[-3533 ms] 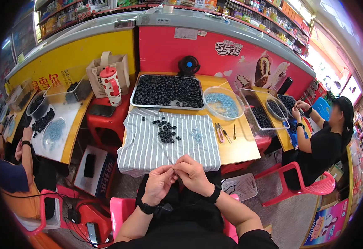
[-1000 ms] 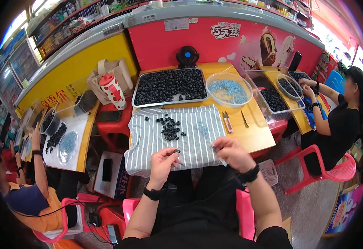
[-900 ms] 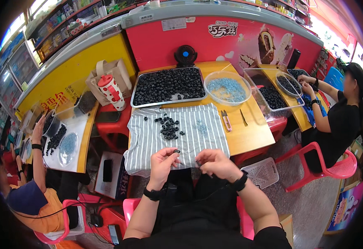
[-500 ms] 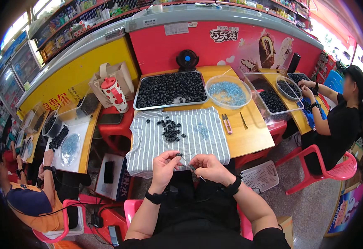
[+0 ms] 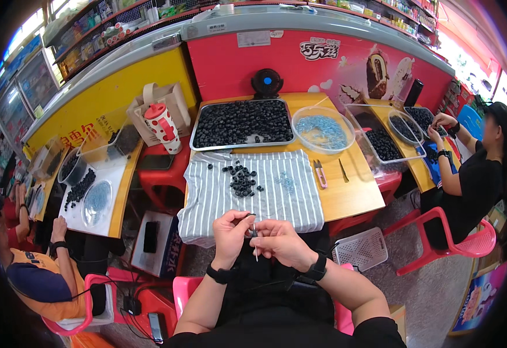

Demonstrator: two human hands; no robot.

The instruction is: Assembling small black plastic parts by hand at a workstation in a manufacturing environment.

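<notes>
A yellow table [image 5: 355, 194] fills the middle of the view, with a striped cloth [image 5: 213, 194] spread over its near half and hanging over the front edge. At twelve o'clock on the table sits a metal tray [image 5: 242, 123] packed with dark beads, and at two o'clock a clear round bowl [image 5: 323, 129] of pale blue beads. A small heap of loose dark beads [image 5: 243, 178] lies in the centre of the cloth, with pink scissors [image 5: 319, 174] just off the cloth at three o'clock.

Both forearms come up from six o'clock, bent so the hands meet just below the cloth's hanging edge, each wrist wearing a dark band. The left hand [image 5: 230, 236] is curled nearly closed, thumb and forefinger pinching a small dark bead [image 5: 251, 217] at its fingertips. The right hand [image 5: 280, 243] is loosely curled, its fingertips pinched on a thin pale needle [image 5: 255, 250] that hangs downward between the two hands. Whether a thread runs from it is too fine to tell.

At three o'clock another person [image 5: 474, 174] in black sits on a pink chair [image 5: 459, 243].
</notes>
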